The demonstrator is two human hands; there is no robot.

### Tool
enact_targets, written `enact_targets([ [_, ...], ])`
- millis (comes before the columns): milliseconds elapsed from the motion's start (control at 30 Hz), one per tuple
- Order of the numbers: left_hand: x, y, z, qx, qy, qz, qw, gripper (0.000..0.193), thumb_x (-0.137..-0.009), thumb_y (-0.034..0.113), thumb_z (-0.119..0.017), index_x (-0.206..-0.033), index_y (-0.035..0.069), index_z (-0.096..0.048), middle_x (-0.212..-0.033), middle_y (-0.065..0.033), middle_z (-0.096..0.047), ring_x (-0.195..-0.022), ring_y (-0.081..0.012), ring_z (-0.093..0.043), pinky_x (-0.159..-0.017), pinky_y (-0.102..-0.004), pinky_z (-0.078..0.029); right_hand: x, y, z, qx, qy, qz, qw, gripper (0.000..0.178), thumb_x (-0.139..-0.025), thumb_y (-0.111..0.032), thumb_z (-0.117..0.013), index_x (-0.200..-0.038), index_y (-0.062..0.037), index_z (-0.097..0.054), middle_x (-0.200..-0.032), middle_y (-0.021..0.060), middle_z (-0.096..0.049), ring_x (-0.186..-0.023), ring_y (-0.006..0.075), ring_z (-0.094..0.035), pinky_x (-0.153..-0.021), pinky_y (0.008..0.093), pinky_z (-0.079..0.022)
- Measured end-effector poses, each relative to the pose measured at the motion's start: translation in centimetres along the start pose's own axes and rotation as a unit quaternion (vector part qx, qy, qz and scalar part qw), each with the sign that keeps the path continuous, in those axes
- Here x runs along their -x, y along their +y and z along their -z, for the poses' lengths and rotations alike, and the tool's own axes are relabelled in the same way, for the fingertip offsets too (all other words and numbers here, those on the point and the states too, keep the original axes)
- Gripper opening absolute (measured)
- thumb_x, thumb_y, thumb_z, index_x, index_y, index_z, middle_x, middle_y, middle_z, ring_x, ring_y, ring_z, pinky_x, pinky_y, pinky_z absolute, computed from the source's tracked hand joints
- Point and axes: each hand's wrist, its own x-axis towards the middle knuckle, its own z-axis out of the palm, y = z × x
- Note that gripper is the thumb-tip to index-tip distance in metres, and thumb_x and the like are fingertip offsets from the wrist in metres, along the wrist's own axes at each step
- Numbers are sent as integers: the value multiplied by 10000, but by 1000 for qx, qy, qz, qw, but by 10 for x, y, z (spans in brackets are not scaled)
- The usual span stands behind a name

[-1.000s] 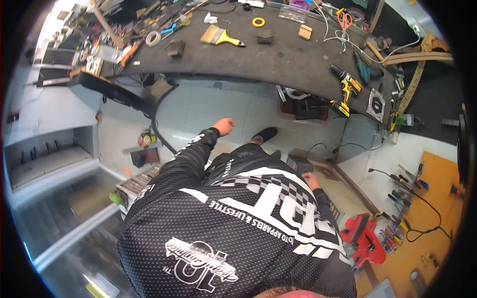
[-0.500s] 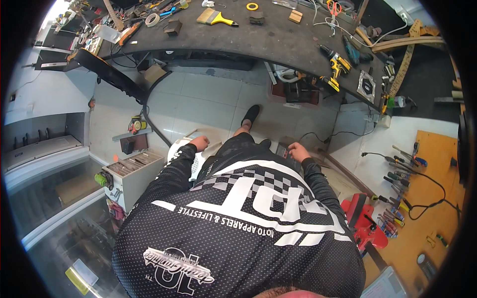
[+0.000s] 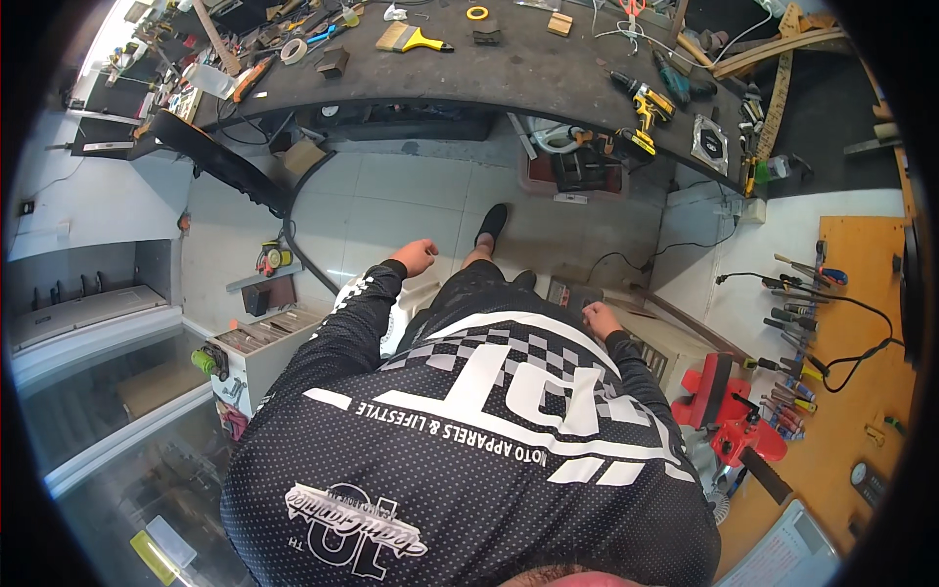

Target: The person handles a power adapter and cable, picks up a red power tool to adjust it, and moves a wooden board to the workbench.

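Observation:
My left hand [image 3: 417, 256] is held out in front of my body, above the tiled floor. Its fingers are loosely curled together and nothing shows in them. Beneath that forearm a white perforated seat [image 3: 393, 331] is partly hidden. My right hand [image 3: 601, 319] hangs beside my right thigh with its fingers bent in, and no object shows in it. Closest to it is a dark grey boxy thing [image 3: 579, 294], which I cannot identify; whether they touch is unclear.
Ahead stands a dark workbench [image 3: 391, 83] with a paintbrush [image 3: 415, 39], a yellow cordless drill [image 3: 643, 113] and many tools. A red bin [image 3: 533, 176] sits underneath. To the left is a small drawer cabinet [image 3: 269, 338]; to the right, a red vise-like tool [image 3: 729, 406] and a tool board [image 3: 851, 323].
My left hand has moved forward and slightly right. My right hand has shifted a little right and back toward my body, its fingers drawing in. The view has shifted slightly.

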Motion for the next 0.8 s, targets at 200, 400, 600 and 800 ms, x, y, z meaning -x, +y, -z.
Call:
enact_targets([
  [200, 2, -13, -11, -17, -10, 1, 1000, 328, -955, 136, -636, -1259, 15, -667, -1117, -150, -748, -890, -248, -750, -858, -385, -590, 9, -2, 9, -14, 1, -14, 1000, 359, -1061, -310, -546, -974, 21, -652, -785, 96, -667, -614, 213, -665, -625, 391, -580],
  [400, 15, -41, -20, 25, -16, 80, 996, 317, -903, 170, -686, -1203, 75, -720, -1171, -182, -757, -1104, -348, -717, -988, -430, -556, 26, -24, 5, 87, -13, 37, 995, 541, -1056, -431, -510, -791, 18, -656, -779, 184, -681, -670, 351, -671, -704, 463, -543],
  [600, 34, -53, -31, 12, -23, 90, 996, 327, -872, 142, -676, -1186, 79, -743, -1141, -178, -771, -1072, -322, -738, -950, -414, -572, 9, 14, 16, 158, -13, 116, 981, 527, -1059, -412, -505, -828, 26, -685, -796, 199, -703, -685, 372, -699, -678, 472, -561],
  [800, 42, -55, -39, 36, -32, 116, 992, 335, -868, 116, -660, -1186, 56, -744, -1138, -180, -772, -1041, -307, -747, -938, -411, -574, 16, -23, 18, 77, -44, 17, 996, 246, -1016, -170, -527, -1017, -30, -728, -916, 193, -706, -705, 346, -721, -713, 445, -602],
])
